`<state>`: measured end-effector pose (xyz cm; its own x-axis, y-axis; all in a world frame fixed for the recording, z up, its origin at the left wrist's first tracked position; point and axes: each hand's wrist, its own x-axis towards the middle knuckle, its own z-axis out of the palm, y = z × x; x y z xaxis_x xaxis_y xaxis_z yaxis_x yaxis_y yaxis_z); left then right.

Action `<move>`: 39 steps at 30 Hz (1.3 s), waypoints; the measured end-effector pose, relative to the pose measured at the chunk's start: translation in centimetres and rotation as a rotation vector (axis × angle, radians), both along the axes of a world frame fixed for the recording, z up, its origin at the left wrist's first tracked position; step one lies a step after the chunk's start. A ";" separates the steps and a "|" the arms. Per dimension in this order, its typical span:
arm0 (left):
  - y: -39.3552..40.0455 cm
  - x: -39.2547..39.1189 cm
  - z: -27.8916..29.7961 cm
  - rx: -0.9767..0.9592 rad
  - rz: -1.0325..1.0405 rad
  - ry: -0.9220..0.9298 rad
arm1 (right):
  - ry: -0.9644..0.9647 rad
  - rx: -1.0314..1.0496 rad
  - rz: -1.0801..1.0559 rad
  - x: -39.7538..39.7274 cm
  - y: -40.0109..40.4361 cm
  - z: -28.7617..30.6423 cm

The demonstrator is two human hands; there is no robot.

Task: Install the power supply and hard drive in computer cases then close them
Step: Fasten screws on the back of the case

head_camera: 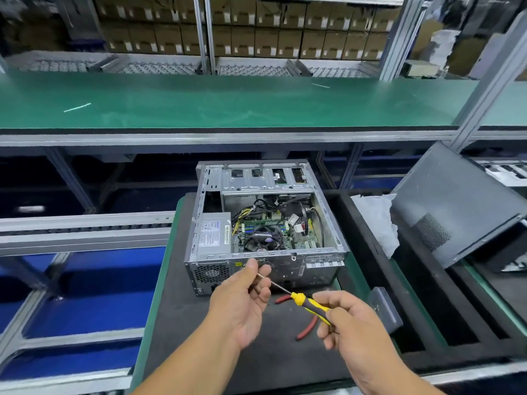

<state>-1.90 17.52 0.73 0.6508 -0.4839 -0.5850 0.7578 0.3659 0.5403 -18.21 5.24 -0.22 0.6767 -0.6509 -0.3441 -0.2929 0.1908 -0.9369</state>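
Right hand [349, 317] curled round the yellow-and-black handle of a screwdriver [309, 303], thin steel shaft slanting up-left to the pinching fingertips of the left hand [242, 300], just before an open grey metal computer case [265, 220] on a dark foam mat [199, 323], boxy silver power supply [212, 236] in its left corner, motherboard, fan and cables beside, red-handled pliers [306, 327] lying on the mat
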 end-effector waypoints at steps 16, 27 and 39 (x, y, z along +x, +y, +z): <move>-1.1 -0.1 -0.4 0.109 -0.184 -0.065 | 0.072 -0.012 0.169 -0.4 2.4 -0.1; -1.1 1.6 0.4 0.278 -0.113 -0.225 | -0.108 0.165 0.032 0.9 2.2 -2.4; -10.3 15.4 0.7 1.374 -1.207 -1.595 | -0.044 0.184 0.007 0.1 0.5 -4.4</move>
